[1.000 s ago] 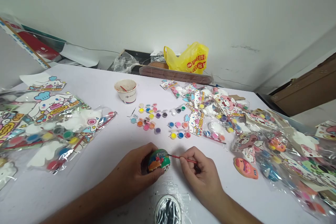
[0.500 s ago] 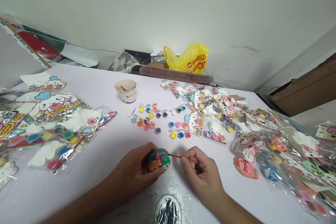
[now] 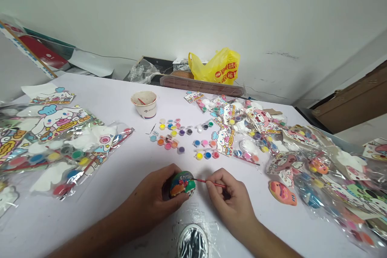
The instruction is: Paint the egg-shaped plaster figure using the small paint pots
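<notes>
Low over the front of the white table, my left hand (image 3: 160, 195) is closed around a small painted figurine (image 3: 182, 185) coloured green, orange and red. Its underside is hidden by my fingers. Pinched in my right hand (image 3: 231, 195) is a thin red paintbrush (image 3: 213, 183), its dark tip at the figurine's upper right side. Just beyond my hands stand strips of little paint pots, among them a row with yellow, blue and red (image 3: 207, 155) and a row with orange and pink (image 3: 168, 143).
A paper cup (image 3: 145, 105) with a brush in it stands behind the paints. Plastic-wrapped craft kits (image 3: 72, 137) cover the left side, more (image 3: 329, 185) the right. A painted pink-orange piece (image 3: 282, 193) lies right of my hand. A yellow bag (image 3: 216, 66) sits at the back.
The brush and my right hand have shifted slightly left, with the tip further over the figurine. My left hand keeps its hold.
</notes>
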`<state>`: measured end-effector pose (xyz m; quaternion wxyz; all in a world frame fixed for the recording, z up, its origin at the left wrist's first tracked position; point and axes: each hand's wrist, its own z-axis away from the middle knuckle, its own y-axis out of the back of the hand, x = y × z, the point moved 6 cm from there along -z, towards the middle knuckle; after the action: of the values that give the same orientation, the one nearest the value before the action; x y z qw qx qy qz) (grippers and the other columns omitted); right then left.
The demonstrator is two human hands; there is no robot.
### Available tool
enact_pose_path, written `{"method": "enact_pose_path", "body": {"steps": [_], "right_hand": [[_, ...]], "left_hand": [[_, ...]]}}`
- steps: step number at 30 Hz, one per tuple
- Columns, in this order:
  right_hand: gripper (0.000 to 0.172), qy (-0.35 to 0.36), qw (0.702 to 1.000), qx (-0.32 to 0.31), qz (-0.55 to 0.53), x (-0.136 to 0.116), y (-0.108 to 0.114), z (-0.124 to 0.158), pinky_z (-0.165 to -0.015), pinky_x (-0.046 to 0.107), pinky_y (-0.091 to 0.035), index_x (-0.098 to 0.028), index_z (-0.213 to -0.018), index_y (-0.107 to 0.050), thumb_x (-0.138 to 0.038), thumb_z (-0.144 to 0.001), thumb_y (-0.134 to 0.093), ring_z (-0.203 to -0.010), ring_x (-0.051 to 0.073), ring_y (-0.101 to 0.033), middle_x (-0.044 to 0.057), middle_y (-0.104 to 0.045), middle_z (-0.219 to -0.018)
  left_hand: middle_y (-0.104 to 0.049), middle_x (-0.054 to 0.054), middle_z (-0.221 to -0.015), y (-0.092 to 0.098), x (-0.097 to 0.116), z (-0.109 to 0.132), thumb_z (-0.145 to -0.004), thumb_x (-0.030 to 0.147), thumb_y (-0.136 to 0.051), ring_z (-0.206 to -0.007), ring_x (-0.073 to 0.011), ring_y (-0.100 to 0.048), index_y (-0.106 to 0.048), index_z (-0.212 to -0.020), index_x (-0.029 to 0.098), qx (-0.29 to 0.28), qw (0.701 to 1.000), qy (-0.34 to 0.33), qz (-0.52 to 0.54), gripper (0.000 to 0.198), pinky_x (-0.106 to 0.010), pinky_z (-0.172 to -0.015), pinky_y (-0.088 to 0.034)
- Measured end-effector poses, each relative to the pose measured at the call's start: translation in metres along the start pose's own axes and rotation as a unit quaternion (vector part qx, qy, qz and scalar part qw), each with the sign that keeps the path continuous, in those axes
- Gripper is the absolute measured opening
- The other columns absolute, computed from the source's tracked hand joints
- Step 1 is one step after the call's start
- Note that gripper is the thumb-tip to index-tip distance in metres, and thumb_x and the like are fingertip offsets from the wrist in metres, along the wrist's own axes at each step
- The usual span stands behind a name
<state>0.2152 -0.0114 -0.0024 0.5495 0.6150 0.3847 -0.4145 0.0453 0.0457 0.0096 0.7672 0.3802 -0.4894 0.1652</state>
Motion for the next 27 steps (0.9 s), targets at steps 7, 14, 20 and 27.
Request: {"method": "enact_pose_path", "body": {"steps": [7, 14, 20, 27], "right_hand": [[0.022, -0.008, 1.000, -0.002, -0.008, -0.0006, 0.0007, 0.0000, -0.046, 0.023, -0.021, -0.019, -0.077, -0.053, -0.032, -0.094, -0.051, -0.047, 0.010, -0.025, -0.010, -0.028, -0.053], [0.022, -0.010, 1.000, -0.012, -0.021, -0.0009, 0.0000, -0.0006, -0.046, 0.023, -0.021, -0.020, -0.077, -0.051, -0.033, -0.095, -0.051, -0.047, 0.010, -0.025, -0.010, -0.027, -0.053], [0.023, -0.011, 1.000, -0.010, -0.017, -0.0011, 0.0000, -0.0004, -0.046, 0.023, -0.021, -0.020, -0.077, -0.052, -0.033, -0.095, -0.052, -0.047, 0.009, -0.025, -0.010, -0.028, -0.053], [0.023, -0.015, 1.000, -0.010, -0.013, -0.0010, -0.0001, -0.0007, -0.047, 0.023, -0.022, -0.020, -0.077, -0.052, -0.035, -0.094, -0.052, -0.047, 0.010, -0.026, -0.010, -0.028, -0.053]], "left_hand": [[-0.055, 0.003, -0.073, 0.0008, 0.0014, 0.0000, -0.085, 0.036, -0.060, -0.066, -0.0152, -0.049, -0.056, -0.085, 0.019, -0.011, 1.000, 0.005, 0.002, 0.018, -0.025, -0.059, -0.037], [-0.055, 0.002, -0.073, -0.0002, 0.0004, 0.0000, -0.086, 0.038, -0.060, -0.066, -0.0154, -0.050, -0.056, -0.086, 0.019, -0.002, 1.000, -0.003, 0.005, 0.020, -0.025, -0.059, -0.038], [-0.055, 0.002, -0.072, 0.0009, 0.0028, 0.0002, -0.085, 0.039, -0.060, -0.065, -0.0155, -0.049, -0.056, -0.084, 0.019, 0.002, 1.000, -0.002, 0.001, 0.020, -0.025, -0.058, -0.038], [-0.055, 0.002, -0.074, 0.0010, 0.0031, 0.0005, -0.086, 0.038, -0.060, -0.068, -0.0163, -0.051, -0.056, -0.086, 0.019, -0.013, 1.000, 0.006, -0.001, 0.020, -0.025, -0.060, -0.039]]}}
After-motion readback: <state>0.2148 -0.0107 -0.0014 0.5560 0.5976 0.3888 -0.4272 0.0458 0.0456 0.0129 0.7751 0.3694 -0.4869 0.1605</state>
